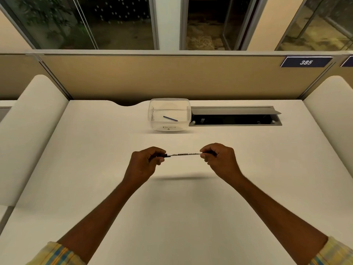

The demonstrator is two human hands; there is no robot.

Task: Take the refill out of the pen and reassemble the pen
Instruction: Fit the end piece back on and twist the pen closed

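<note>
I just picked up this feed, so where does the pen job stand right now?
Likely done: a thin blue stick, probably the refill, lies in the clear tub at the back of the desk. In hand: the left hand and right hand each grip one end of the pen, held level above the desk. Left: whether its ends are closed up cannot be seen under the fingers.

Both forearms extend forward, bare, converging; left hand [144,162] and right hand [217,159] level, apart, fingers curled, thumb and fingertips pinched closed; sleeves rolled near elbows.
</note>
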